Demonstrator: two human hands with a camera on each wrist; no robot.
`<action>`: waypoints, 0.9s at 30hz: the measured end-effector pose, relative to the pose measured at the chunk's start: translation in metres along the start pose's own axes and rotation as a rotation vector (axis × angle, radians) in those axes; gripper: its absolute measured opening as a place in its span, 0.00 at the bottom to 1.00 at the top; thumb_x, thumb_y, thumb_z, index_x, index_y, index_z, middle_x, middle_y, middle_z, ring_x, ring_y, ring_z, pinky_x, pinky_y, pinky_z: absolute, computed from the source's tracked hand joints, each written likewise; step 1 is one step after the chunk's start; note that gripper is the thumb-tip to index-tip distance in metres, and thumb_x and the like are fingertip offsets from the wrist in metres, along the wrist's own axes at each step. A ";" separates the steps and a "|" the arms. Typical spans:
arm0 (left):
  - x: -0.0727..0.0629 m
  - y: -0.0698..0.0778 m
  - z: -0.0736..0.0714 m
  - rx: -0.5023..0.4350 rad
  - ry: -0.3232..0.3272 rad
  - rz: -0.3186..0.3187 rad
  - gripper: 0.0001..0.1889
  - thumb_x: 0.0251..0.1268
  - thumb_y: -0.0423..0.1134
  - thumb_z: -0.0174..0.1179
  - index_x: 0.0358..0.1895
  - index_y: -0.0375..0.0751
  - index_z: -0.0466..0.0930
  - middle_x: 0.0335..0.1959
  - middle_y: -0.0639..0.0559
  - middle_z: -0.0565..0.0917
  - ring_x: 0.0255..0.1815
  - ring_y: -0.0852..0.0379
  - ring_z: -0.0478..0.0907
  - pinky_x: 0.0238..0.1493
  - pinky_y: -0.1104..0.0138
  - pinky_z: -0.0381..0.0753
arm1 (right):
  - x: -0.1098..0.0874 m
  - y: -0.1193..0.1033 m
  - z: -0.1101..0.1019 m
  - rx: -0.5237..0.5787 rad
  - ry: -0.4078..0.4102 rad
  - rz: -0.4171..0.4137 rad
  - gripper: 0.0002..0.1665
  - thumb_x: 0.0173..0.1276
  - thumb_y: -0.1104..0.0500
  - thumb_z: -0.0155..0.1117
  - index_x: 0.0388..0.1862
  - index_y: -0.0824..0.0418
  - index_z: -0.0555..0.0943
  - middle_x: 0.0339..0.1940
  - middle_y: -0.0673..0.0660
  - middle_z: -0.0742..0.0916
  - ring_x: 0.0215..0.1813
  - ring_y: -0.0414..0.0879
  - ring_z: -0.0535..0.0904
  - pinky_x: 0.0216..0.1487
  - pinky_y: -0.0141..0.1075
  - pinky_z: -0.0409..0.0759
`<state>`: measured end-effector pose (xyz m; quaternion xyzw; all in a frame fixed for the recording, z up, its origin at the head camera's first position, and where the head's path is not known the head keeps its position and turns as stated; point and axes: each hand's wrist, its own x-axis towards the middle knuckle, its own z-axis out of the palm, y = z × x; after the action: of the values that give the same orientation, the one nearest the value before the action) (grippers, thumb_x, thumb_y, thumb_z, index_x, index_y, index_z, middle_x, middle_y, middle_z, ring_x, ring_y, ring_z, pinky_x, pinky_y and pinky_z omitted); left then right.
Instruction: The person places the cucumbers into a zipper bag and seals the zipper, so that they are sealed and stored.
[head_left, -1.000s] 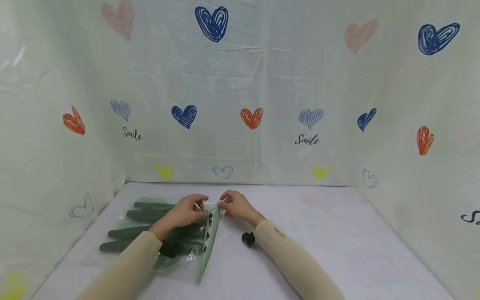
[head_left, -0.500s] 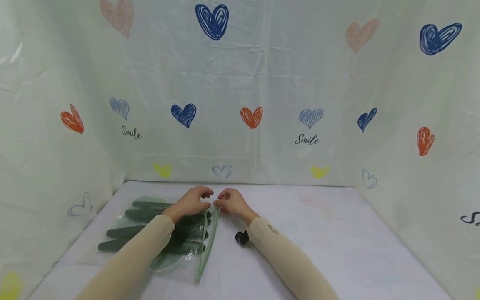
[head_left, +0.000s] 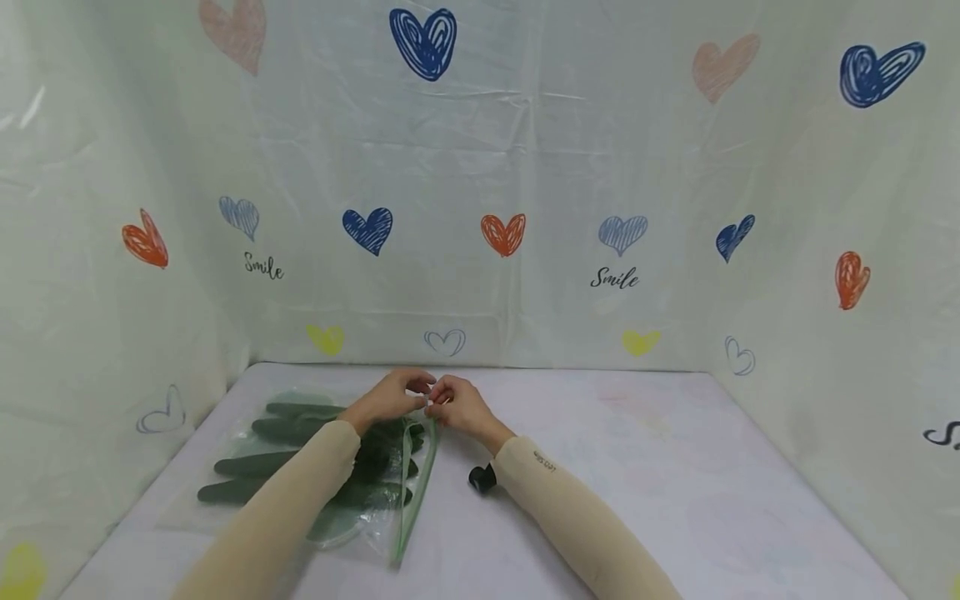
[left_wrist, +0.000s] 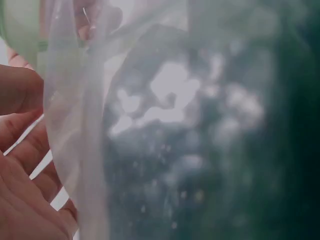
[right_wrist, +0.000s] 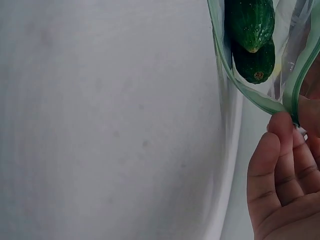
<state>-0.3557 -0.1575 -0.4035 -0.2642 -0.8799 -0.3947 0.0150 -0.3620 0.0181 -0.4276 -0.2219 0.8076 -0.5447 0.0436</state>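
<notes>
A clear zip bag with a green closure strip (head_left: pixel 422 492) lies on the table, several dark green cucumbers (head_left: pixel 255 464) inside it. At its far corner my right hand (head_left: pixel 465 410) pinches the end of the strip. A small white piece, probably the slider (right_wrist: pixel 301 131), shows between those fingers in the right wrist view. Close beside it, my left hand (head_left: pixel 390 400) holds the bag near the same corner, thumb against the plastic in the left wrist view. The bag's mouth gapes there, showing two cucumber ends (right_wrist: pixel 255 47). Plastic partly hides the left fingertips.
A white-covered table (head_left: pixel 637 492) spreads to the right of the bag. A plastic curtain printed with hearts (head_left: pixel 555 183) stands around the back and sides. The black wrist camera (head_left: pixel 482 477) sits under my right wrist.
My left hand has moved right and away from me, along to the bag's far corner, close to the right hand. The right hand has shifted slightly left, still pinching the corner.
</notes>
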 end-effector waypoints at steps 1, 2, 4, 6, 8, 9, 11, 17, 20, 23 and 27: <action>0.001 0.000 0.001 -0.011 -0.001 0.002 0.16 0.58 0.25 0.56 0.51 0.25 0.77 0.43 0.37 0.82 0.46 0.43 0.79 0.46 0.55 0.79 | 0.000 0.000 0.000 -0.005 -0.004 -0.006 0.09 0.55 0.69 0.70 0.33 0.64 0.77 0.24 0.51 0.80 0.23 0.40 0.75 0.23 0.30 0.77; 0.001 0.000 0.001 -0.016 0.000 0.007 0.15 0.57 0.24 0.56 0.49 0.25 0.78 0.41 0.38 0.83 0.43 0.45 0.80 0.42 0.58 0.79 | 0.000 0.000 0.000 -0.012 -0.005 -0.011 0.09 0.56 0.69 0.69 0.33 0.64 0.77 0.24 0.51 0.80 0.22 0.40 0.76 0.23 0.30 0.77; 0.002 0.000 0.002 -0.030 0.003 -0.008 0.12 0.57 0.24 0.56 0.44 0.27 0.80 0.36 0.42 0.83 0.37 0.51 0.79 0.37 0.63 0.77 | 0.000 0.001 -0.001 -0.027 -0.006 -0.025 0.09 0.56 0.69 0.69 0.33 0.63 0.77 0.23 0.51 0.81 0.22 0.40 0.76 0.23 0.30 0.77; 0.003 0.001 0.003 -0.044 0.010 -0.030 0.08 0.56 0.23 0.56 0.39 0.28 0.80 0.31 0.45 0.82 0.33 0.55 0.76 0.35 0.66 0.75 | 0.000 0.002 -0.001 -0.039 -0.008 -0.035 0.09 0.56 0.69 0.69 0.33 0.63 0.77 0.23 0.50 0.81 0.22 0.39 0.76 0.23 0.30 0.77; 0.004 0.001 0.004 -0.056 0.015 -0.043 0.06 0.56 0.22 0.56 0.36 0.29 0.79 0.29 0.46 0.81 0.31 0.57 0.74 0.33 0.66 0.74 | -0.001 0.002 -0.001 -0.043 -0.009 -0.046 0.08 0.57 0.69 0.68 0.33 0.63 0.77 0.23 0.50 0.81 0.22 0.39 0.76 0.22 0.30 0.76; 0.004 0.001 0.004 -0.061 0.018 -0.055 0.05 0.56 0.22 0.56 0.35 0.30 0.79 0.28 0.47 0.80 0.30 0.57 0.74 0.33 0.66 0.74 | -0.001 0.002 -0.002 -0.044 -0.009 -0.052 0.08 0.57 0.69 0.68 0.33 0.63 0.78 0.22 0.50 0.81 0.22 0.39 0.76 0.22 0.30 0.76; 0.005 0.001 0.005 -0.065 0.024 -0.068 0.05 0.56 0.23 0.56 0.34 0.30 0.79 0.28 0.47 0.80 0.30 0.58 0.74 0.33 0.67 0.74 | -0.001 0.002 -0.002 -0.051 -0.008 -0.063 0.08 0.57 0.69 0.68 0.33 0.63 0.78 0.22 0.49 0.81 0.22 0.39 0.75 0.22 0.29 0.75; 0.003 0.003 0.003 -0.081 0.044 -0.099 0.04 0.57 0.24 0.58 0.34 0.29 0.80 0.28 0.47 0.81 0.30 0.59 0.75 0.33 0.68 0.75 | -0.002 0.000 -0.002 -0.067 0.005 -0.067 0.07 0.57 0.68 0.68 0.33 0.62 0.78 0.22 0.50 0.81 0.24 0.39 0.76 0.23 0.29 0.73; 0.003 0.003 0.002 -0.083 0.050 -0.108 0.03 0.57 0.24 0.59 0.34 0.28 0.81 0.27 0.47 0.81 0.29 0.59 0.75 0.32 0.69 0.75 | -0.002 -0.001 -0.002 -0.072 0.006 -0.058 0.07 0.57 0.67 0.69 0.33 0.61 0.78 0.23 0.50 0.82 0.25 0.39 0.76 0.24 0.29 0.73; 0.002 0.003 0.001 -0.081 0.053 -0.125 0.03 0.57 0.25 0.59 0.34 0.29 0.81 0.27 0.48 0.81 0.28 0.60 0.74 0.31 0.68 0.74 | -0.003 -0.002 -0.001 -0.077 0.008 -0.051 0.07 0.57 0.66 0.69 0.33 0.60 0.79 0.23 0.50 0.82 0.25 0.39 0.77 0.24 0.29 0.73; 0.002 0.006 0.000 -0.063 0.058 -0.139 0.02 0.57 0.26 0.61 0.32 0.30 0.82 0.25 0.50 0.81 0.27 0.60 0.73 0.30 0.67 0.74 | -0.004 -0.003 0.001 -0.081 0.028 -0.045 0.07 0.57 0.66 0.70 0.32 0.61 0.79 0.22 0.49 0.82 0.24 0.38 0.77 0.23 0.29 0.73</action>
<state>-0.3547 -0.1537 -0.3990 -0.1914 -0.8825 -0.4296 0.0049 -0.3574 0.0176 -0.4261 -0.2340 0.8242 -0.5157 0.0111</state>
